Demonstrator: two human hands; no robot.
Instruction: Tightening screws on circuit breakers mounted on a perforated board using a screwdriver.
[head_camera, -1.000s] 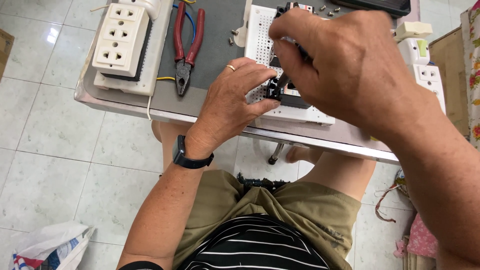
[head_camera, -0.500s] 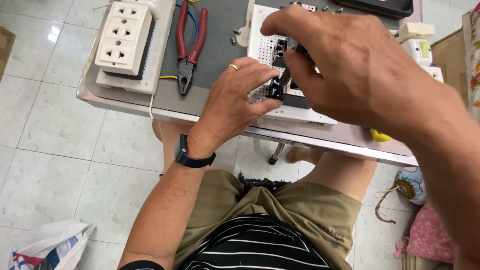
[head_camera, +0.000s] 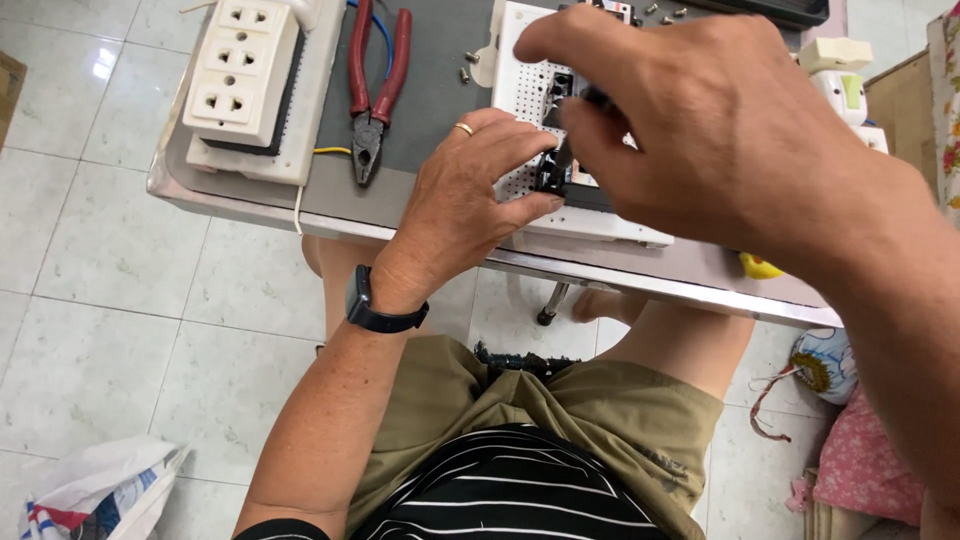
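Note:
A white perforated board (head_camera: 520, 70) lies on the grey table top (head_camera: 430, 90), with small black parts mounted on it. My left hand (head_camera: 465, 200) rests on the board's near edge, fingers pressed against a black part (head_camera: 552, 178). My right hand (head_camera: 700, 130) hovers over the board, its fingers pinched on a dark slim tool (head_camera: 585, 100) that points down at the black part. Most of the tool is hidden by the hand.
Red-handled pliers (head_camera: 372, 80) lie left of the board. A white socket block with several outlets (head_camera: 245, 75) sits at the table's left end. Loose screws (head_camera: 465, 73) lie by the board. White plugs (head_camera: 840, 75) stand at the right. A plastic bag (head_camera: 100, 495) lies on the tiled floor.
My right hand has shifted slightly over the board and down toward the black part. My left hand stays on the board's edge. The view has tilted a little.

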